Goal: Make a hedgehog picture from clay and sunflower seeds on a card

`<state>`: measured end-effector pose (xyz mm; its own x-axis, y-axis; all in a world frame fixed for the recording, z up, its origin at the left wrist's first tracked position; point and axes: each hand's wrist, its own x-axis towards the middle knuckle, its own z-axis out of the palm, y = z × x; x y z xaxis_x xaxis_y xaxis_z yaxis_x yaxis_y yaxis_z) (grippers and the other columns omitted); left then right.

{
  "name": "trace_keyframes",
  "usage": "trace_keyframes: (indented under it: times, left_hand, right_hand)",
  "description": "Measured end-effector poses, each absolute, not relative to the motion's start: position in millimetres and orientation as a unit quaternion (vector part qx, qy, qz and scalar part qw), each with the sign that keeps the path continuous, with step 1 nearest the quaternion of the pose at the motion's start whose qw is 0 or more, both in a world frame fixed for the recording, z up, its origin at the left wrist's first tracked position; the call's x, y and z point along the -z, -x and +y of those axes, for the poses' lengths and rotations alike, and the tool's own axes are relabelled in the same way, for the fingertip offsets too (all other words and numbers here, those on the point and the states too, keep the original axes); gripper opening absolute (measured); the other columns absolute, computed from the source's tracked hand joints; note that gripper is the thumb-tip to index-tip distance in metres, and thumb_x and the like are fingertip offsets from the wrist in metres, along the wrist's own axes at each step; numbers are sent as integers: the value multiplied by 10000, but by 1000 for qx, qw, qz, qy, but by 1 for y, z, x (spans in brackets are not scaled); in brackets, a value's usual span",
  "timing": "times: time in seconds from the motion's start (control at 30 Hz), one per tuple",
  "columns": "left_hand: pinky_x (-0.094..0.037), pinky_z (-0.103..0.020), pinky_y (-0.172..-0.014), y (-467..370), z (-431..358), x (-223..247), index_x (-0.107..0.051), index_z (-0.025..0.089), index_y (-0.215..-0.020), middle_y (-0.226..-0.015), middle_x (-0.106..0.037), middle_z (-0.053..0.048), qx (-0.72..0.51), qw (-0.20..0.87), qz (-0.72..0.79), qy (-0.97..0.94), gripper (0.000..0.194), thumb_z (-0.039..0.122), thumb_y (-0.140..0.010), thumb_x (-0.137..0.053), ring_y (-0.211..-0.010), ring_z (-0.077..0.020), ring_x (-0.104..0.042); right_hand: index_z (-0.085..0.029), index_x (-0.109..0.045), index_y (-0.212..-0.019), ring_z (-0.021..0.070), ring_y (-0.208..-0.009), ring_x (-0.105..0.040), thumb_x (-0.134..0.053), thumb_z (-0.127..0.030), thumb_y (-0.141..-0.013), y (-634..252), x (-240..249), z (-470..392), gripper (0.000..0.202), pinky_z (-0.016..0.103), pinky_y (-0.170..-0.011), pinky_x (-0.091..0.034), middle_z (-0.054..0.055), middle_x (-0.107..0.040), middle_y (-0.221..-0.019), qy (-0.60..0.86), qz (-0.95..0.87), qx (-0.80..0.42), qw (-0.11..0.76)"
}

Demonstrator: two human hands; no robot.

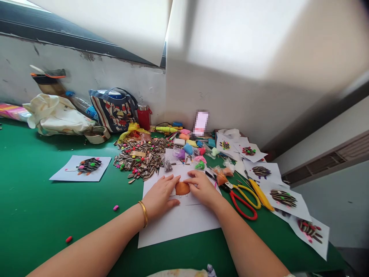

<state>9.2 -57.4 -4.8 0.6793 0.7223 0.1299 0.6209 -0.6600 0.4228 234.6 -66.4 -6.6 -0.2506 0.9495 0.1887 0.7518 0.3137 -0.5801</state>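
A white sheet of paper (173, 227) lies on the green table in front of me, with a flattened dome of orange-brown modelling clay (182, 188) on it. Small drawn lines show under the clay. My left hand (163, 194) rests on the sheet with its fingers stretched out, their tips at the clay's left edge; a gold bangle circles the wrist. From the other side, my right hand (204, 188) touches the clay's upper right edge with its fingertips, fingers apart. Neither hand grips anything. Beyond the hands is a pile of striped sunflower seeds (147, 154) mixed with coloured bits.
Red-and-yellow-handled scissors (245, 200) and a yellow utility knife (261, 195) lie right of the sheet. Bagged coloured clay (188, 149) sits behind it. Seed-decorated pictures lie at right, another card (99, 175) at left. Bags and a red flask (143, 117) stand by the wall.
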Motion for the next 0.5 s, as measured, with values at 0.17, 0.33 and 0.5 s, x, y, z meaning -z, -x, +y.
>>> trace_keyframes:
  times: [0.17, 0.33, 0.5]
  left_hand:
    - [-252, -493, -1146, -9, -57, 5, -295, 220, -1449, -1443, -463, -122, -145, 176, 375, -898, 791, 353, -781, -696, -1375, -291, -357]
    - [-258, -494, -1144, -10, -57, 5, -285, 233, -1453, -1431, -478, -116, -156, 178, 372, -898, 787, 362, -788, -687, -1369, -286, -369]
    - [-264, -502, -1139, -10, -56, 6, -284, 226, -1454, -1426, -484, -118, -154, 175, 373, -898, 787, 363, -789, -683, -1367, -288, -371]
  right_hand:
    - [-259, -715, -1104, 233, -1228, -457, -523, -137, -831, -234, 1, -69, 356, 431, -1082, -348, 78, -561, -1270, 553, -768, -203, 251]
    - [-276, -702, -1119, 230, -1225, -446, -525, -114, -818, -231, -1, -71, 384, 433, -1079, -344, 67, -552, -1263, 552, -772, -194, 248]
    - [-266, -699, -1121, 224, -1232, -433, -507, -125, -837, -229, -5, -73, 370, 417, -1088, -333, 68, -539, -1269, 546, -780, -194, 236]
